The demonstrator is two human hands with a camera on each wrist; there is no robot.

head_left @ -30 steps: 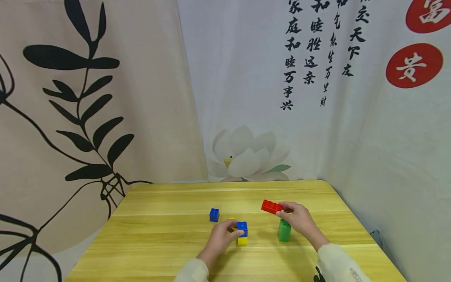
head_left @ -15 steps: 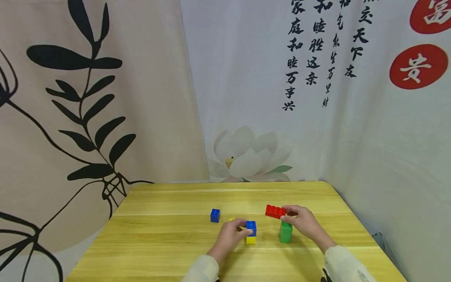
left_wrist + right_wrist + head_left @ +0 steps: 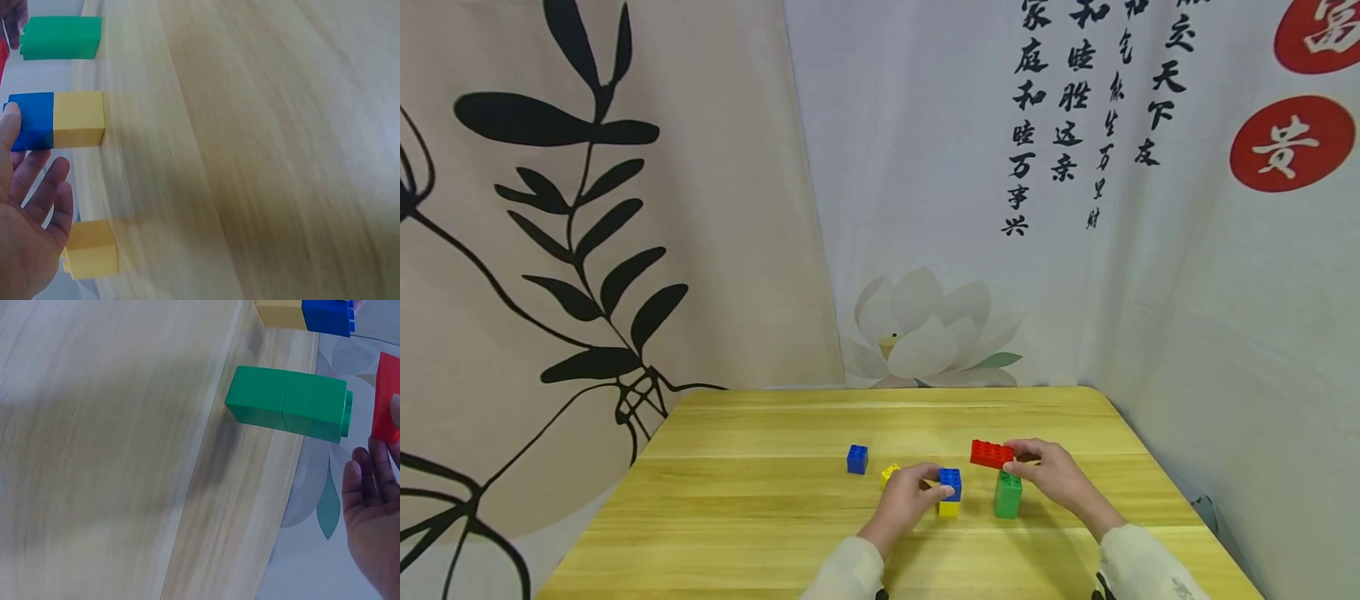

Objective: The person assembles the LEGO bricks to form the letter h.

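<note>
My left hand (image 3: 906, 504) pinches a blue toy building brick (image 3: 951, 476) that sits on a yellow brick (image 3: 949, 509). In the left wrist view, the thumb presses the side of the blue brick (image 3: 34, 122). My right hand (image 3: 1051, 473) pinches one end of a long red brick (image 3: 990, 453), held above and slightly left of a green stack (image 3: 1007, 498). Seen from the right wrist, that stack (image 3: 287, 403) is two green bricks, one on the other, and the red brick (image 3: 385, 400) is apart from its studs.
Another blue brick (image 3: 857, 459) stands farther back to the left. A second yellow brick (image 3: 890, 474) is partly hidden behind my left hand. All rest on a wooden table (image 3: 715, 500). A printed cloth (image 3: 925, 208) hangs behind the table.
My left hand has moved right with the blue and yellow bricks, nearer the green stack. The right hand has lowered the red brick slightly and shifted it right. More of the rear yellow brick shows.
</note>
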